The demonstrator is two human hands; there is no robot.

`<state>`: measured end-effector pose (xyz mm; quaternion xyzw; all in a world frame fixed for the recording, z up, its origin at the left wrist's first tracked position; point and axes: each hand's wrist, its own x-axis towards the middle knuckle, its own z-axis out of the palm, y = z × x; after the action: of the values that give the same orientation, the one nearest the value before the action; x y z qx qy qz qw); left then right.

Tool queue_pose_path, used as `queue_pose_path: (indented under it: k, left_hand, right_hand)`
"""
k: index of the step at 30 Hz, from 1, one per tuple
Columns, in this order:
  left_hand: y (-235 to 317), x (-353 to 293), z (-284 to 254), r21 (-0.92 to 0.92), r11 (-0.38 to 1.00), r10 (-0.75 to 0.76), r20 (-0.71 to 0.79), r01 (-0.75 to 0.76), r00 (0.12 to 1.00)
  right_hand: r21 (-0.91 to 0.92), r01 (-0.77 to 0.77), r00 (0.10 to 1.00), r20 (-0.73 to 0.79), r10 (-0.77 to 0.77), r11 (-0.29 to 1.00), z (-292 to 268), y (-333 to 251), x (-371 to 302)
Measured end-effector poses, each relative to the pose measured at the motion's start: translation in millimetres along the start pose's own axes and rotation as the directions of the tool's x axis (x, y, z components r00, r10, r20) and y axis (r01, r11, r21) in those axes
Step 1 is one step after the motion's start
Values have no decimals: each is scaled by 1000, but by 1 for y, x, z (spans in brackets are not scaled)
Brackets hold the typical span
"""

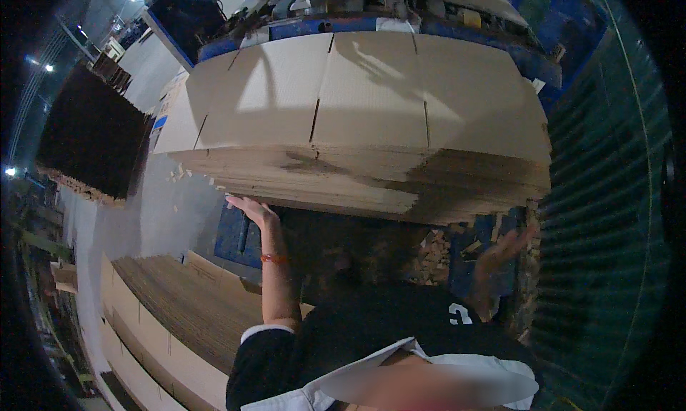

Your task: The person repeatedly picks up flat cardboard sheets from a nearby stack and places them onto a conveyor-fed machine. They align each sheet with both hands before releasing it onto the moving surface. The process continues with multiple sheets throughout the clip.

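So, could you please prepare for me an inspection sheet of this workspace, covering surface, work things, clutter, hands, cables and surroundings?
Surface: blue metal shows below the near edge of the stack.
Work things: one cardboard stack, flat sheets with dark slits; shadow over its right part.
Clutter: small cardboard scraps below the stack's right half; more on the grey floor.
Hands: left hand open at the stack's lower left edge, contact unclear; right hand blurred, near its lower right.
Cables: thin pale line along the green wall; cannot tell if cable.
Surroundings: second cardboard pile at lower left; dark stack at far left.
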<state>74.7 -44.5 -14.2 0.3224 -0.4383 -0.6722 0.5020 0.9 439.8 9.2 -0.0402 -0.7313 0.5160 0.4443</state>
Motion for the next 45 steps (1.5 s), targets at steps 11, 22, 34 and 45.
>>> queue_pose_path:
  k: [11, 22, 34, 45]
  left_hand:
    - [-3, 100, 133, 592, 751, 124, -562, 293, 818]
    - [-12, 77, 113, 555, 820, 143, -436, 140, 889]
    - [38, -231, -233, 834, 366, 201, -505, 414, 839]
    - [218, -354, -448, 270, 923, 72, -822, -275, -565]
  right_hand:
    - [550, -640, 609, -65, 791, 537, 148, 195, 16]
    - [417, -758, 577, 69, 814, 502, 151, 169, 27]
    - [-379, -728, 200, 680, 705, 572, 128, 148, -98]
    - [-445, -353, -303, 886, 350, 823, 184, -10, -253]
